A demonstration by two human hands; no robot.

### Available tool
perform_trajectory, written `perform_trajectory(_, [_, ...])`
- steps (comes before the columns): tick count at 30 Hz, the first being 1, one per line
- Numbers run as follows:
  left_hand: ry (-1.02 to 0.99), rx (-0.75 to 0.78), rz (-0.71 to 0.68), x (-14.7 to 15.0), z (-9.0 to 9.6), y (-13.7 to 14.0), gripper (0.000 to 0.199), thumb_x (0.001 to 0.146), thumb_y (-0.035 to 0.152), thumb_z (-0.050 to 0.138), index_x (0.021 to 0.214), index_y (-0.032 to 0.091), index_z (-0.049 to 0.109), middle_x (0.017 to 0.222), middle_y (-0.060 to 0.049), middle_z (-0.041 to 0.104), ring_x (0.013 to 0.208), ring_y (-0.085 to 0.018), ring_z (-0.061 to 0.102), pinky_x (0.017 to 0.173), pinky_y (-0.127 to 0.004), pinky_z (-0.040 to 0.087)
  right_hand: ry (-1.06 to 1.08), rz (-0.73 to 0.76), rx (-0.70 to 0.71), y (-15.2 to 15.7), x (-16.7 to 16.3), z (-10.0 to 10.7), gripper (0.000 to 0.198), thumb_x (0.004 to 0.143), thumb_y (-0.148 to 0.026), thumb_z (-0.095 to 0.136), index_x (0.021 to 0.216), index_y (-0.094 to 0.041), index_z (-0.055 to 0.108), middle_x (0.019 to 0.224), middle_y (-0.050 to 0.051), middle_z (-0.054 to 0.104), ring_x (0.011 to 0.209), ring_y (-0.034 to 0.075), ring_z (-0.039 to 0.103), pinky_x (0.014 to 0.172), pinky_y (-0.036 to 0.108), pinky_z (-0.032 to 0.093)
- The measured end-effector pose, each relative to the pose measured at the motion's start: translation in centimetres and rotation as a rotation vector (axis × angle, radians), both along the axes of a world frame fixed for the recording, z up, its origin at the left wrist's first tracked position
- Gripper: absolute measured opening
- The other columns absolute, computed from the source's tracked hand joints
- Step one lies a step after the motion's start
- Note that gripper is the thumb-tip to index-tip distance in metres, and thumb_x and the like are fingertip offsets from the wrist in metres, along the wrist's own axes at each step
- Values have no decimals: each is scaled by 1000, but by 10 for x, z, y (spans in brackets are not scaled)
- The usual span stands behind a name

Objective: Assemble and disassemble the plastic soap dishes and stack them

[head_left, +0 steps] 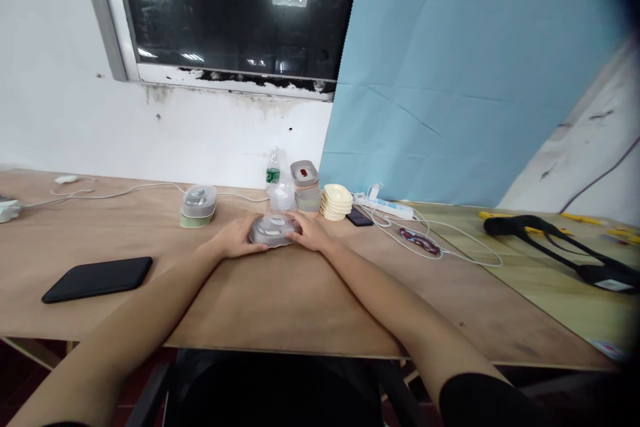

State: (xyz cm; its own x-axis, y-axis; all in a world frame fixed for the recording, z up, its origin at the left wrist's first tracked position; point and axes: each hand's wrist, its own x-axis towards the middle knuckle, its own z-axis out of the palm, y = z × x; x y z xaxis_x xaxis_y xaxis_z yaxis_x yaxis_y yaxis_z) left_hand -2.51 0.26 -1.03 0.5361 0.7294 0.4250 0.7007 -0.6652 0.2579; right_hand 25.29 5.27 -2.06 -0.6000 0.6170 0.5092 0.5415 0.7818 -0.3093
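A grey plastic box with a clear lid (273, 231) rests on the wooden table in front of me. My left hand (239, 237) grips its left side, fingers behind and thumb along the front. On the opposite side my right hand (309, 232) is wrapped round the box's right edge. Left of it stands a similar lidded box (199, 204), grey over a green base. Just behind my hands are a clear plastic stack (283, 197), a stack of grey and pinkish trays (306, 188) and a stack of cream trays (337, 201).
A black phone-like slab (99, 278) lies at the left. Behind the stacks stands a bottle (273, 168). To the right are a dark phone (359, 217), a white power strip (385, 206) with loose cables, a dark red patterned item (419, 240) and a black strapped object (560, 250).
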Motion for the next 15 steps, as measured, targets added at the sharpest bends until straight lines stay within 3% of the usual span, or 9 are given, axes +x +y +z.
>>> perform_trajectory(3, [32,-106,-10,1,-5,2,92,71,68,60,142,17,32,138,-16,49,121,-33,52,99,-44,42,-53,45,-3,-1,-3,2,66,81,-58,59,133,-20,50,130,11,58,116,26,55,97,38,42])
perform_trajectory(7, [5,-95,4,-3,0,0,81,76,66,55,139,17,39,136,-15,52,120,-31,53,100,-42,41,-57,-12,-8,-3,-6,0,65,81,-59,58,132,-20,53,129,10,59,116,26,56,98,39,43])
perform_trajectory(12, [-73,-63,3,-4,7,-5,66,81,62,52,130,18,51,126,-12,60,111,-28,58,98,-40,42,58,-89,-14,-2,-9,-3,59,83,-60,56,128,-21,56,117,9,66,96,23,64,86,34,48])
perform_trajectory(15, [-254,-32,0,0,6,-3,66,80,60,55,130,18,52,127,-11,59,110,-27,58,98,-40,42,312,-113,-27,-1,-16,-2,65,85,-56,54,137,-18,43,115,12,64,79,19,64,75,32,50])
